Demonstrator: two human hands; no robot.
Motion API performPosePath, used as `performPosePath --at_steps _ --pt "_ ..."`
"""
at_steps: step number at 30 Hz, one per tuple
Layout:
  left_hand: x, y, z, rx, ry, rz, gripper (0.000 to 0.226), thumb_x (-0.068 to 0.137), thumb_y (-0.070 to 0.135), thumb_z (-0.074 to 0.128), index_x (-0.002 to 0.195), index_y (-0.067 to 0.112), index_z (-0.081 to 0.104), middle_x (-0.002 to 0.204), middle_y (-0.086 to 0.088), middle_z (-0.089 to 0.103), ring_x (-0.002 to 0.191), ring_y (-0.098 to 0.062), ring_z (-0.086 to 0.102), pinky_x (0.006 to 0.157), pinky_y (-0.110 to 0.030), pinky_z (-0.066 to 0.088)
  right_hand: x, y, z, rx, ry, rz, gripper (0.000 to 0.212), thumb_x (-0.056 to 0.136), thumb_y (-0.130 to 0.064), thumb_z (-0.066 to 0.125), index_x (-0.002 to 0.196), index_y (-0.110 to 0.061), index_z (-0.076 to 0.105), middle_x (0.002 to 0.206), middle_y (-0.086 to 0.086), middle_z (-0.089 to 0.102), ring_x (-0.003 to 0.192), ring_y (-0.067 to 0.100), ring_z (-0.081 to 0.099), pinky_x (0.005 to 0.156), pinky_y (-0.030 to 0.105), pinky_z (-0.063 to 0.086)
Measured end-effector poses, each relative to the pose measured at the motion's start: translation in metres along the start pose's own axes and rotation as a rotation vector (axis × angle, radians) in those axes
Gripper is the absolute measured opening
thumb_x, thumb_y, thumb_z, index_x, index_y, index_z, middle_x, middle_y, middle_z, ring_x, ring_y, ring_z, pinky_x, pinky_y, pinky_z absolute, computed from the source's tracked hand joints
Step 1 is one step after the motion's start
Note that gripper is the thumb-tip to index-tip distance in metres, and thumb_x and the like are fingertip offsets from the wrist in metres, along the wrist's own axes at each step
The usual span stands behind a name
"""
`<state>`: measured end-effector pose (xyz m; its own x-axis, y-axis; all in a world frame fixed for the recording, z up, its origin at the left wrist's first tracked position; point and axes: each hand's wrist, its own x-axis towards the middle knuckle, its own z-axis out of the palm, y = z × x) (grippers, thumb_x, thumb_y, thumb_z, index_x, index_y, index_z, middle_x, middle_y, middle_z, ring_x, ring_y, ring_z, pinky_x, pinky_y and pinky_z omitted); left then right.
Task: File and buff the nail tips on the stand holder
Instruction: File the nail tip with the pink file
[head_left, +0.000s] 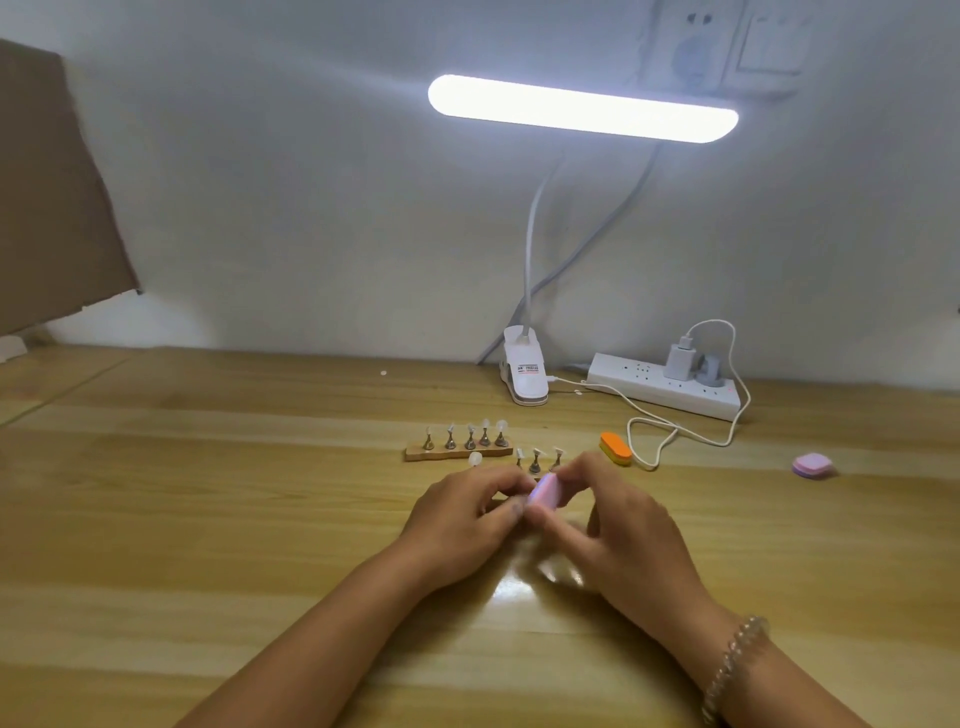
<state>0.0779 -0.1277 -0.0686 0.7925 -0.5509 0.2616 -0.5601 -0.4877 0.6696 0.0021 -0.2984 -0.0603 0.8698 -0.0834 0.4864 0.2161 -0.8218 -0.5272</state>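
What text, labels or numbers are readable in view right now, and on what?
Sticker on the lamp clamp: red and dark print, too blurred to read.
Power strip: no legible marking.
Pink buffer block and orange buffer block: no print visible.

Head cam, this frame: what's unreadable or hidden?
Head view only.
- Whether the left hand holds a nail tip: hidden by its fingers and the pink buffer block in the right hand.
- Front stand base: behind both hands.
- Lamp clip label: too small.
- Tips on the rear stand: too small to judge filing.
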Motion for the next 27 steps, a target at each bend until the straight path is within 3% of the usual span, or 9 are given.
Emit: performPosePath --at_steps 6,9,12,16,19,23,27 --pt "-0.0002 0.0023 -0.0005 -0.016 0.001 0.001 0.016 0.097 0.028 0.06 0.101 0.038 0.071 0.087 0.029 0.063 0.063 0.016 0.049 0.058 -0.009 0.029 0.0024 0.0041 -0.0013 0.043 0.024 0.037 0.031 0.08 -0.061 0.064 0.09 -0.032 0.054 0.088 -0.025 0.064 0.068 -0.003 0.057 0.06 0.025 0.042" --pt "-0.0003 0.0021 -0.0011 -0.033 -0.003 -0.012 0.016 0.095 0.026 0.061 0.1 0.037 0.072 0.087 0.028 0.065 0.065 0.014 0.051 0.061 -0.012 0.032 -0.0014 -0.0008 0.0002 -0.003 -0.019 -0.042 0.036 0.077 -0.066 0.06 0.093 -0.033 0.054 0.087 -0.026 0.063 0.061 -0.005 0.053 0.054 0.018 0.033" --pt "-0.0009 0.0027 -0.0009 -0.046 0.008 -0.026 0.013 0.095 0.03 0.064 0.097 0.04 0.072 0.084 0.031 0.063 0.063 0.013 0.051 0.062 -0.015 0.035 0.0033 0.0027 -0.0019 0.0 0.027 0.047 0.034 0.078 -0.064 0.059 0.09 -0.032 0.057 0.087 -0.023 0.065 0.064 0.0 0.054 0.062 0.03 0.045" --pt "-0.0007 0.0032 -0.0019 -0.144 -0.002 -0.038 0.013 0.089 0.024 0.069 0.09 0.036 0.073 0.099 0.019 0.071 0.083 0.004 0.065 0.078 -0.028 0.051 -0.0021 -0.003 -0.0013 -0.069 -0.02 -0.049 0.037 0.077 -0.067 0.057 0.092 -0.033 0.056 0.087 -0.022 0.061 0.061 -0.002 0.05 0.054 0.022 0.039" --pt "-0.0012 0.003 -0.0012 -0.1 0.015 -0.028 0.008 0.091 0.03 0.069 0.091 0.037 0.073 0.098 0.02 0.07 0.069 0.01 0.057 0.071 -0.023 0.045 0.0029 0.0012 -0.0034 -0.031 0.013 0.069 0.033 0.08 -0.061 0.062 0.092 -0.031 0.058 0.087 -0.021 0.064 0.069 0.001 0.057 0.065 0.032 0.049" --pt "-0.0015 0.0022 -0.0016 -0.075 -0.003 -0.011 0.012 0.089 0.027 0.069 0.091 0.038 0.073 0.095 0.023 0.068 0.077 0.007 0.058 0.068 -0.019 0.039 -0.0019 -0.0026 -0.0024 -0.055 -0.049 -0.044 0.038 0.076 -0.068 0.057 0.093 -0.034 0.056 0.087 -0.021 0.061 0.061 -0.002 0.05 0.055 0.022 0.039" --pt "-0.001 0.002 -0.0011 -0.087 0.005 -0.019 0.01 0.093 0.03 0.066 0.096 0.037 0.073 0.099 0.022 0.07 0.068 0.008 0.056 0.07 -0.025 0.046 0.0005 0.0013 -0.003 -0.062 0.012 0.041 0.041 0.077 -0.069 0.053 0.094 -0.033 0.058 0.087 -0.023 0.063 0.067 0.0 0.055 0.061 0.028 0.045"
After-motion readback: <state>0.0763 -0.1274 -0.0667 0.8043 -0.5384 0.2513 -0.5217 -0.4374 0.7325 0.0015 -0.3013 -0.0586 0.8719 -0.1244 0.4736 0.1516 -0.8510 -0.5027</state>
